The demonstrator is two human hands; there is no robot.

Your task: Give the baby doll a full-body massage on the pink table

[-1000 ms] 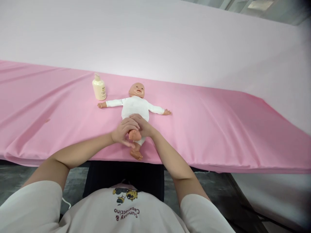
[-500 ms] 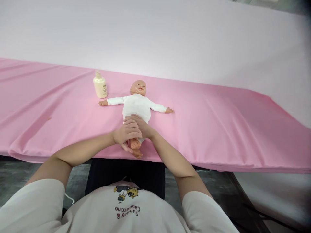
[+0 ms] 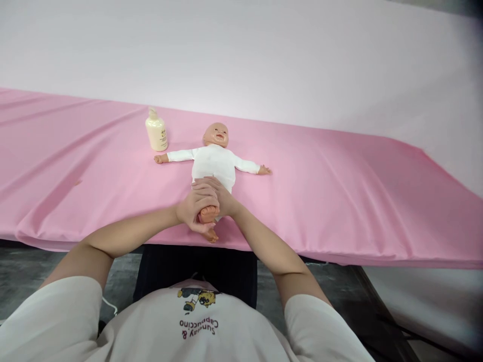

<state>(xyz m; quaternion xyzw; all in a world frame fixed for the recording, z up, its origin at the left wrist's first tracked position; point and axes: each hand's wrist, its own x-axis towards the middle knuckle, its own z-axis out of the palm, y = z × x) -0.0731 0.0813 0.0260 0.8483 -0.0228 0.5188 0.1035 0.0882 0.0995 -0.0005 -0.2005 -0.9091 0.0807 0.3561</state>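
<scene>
A: Where your arms come in from the bottom, what do you see first?

B: You see your white t-shirt with a little cartoon print [image 3: 196, 311] at the very bottom. Your two bare arms reach up from it and meet in the middle.

A: What is your left hand [image 3: 194, 208] doing?

B: Your left hand is wrapped round one leg [image 3: 208, 213] of the small plastic baby doll in a white body suit [image 3: 213, 161]. Your fingers are curled close together over the leg, and your thumb goes under it. The foot [image 3: 211, 236] of the doll's other leg pokes out below your hand.

A: And your right hand [image 3: 222, 197]?

B: Your right hand lies on the doll's lower belly, just beside your left one. The two hands touch. I cannot tell how those fingers sit, because your left hand hides most of them.

A: Where is the doll?

B: It lies on its back on the long table with a smooth pink cloth [image 3: 339, 191]. Its feet are near the table edge by you. Its arms stick out to both sides, and its head points away from you.

A: Anything further off?

B: A small cream lotion bottle with a pump top [image 3: 156, 131] stands upright near the doll's hand on your left. Behind the table is a pale pink wall [image 3: 264, 55].
</scene>
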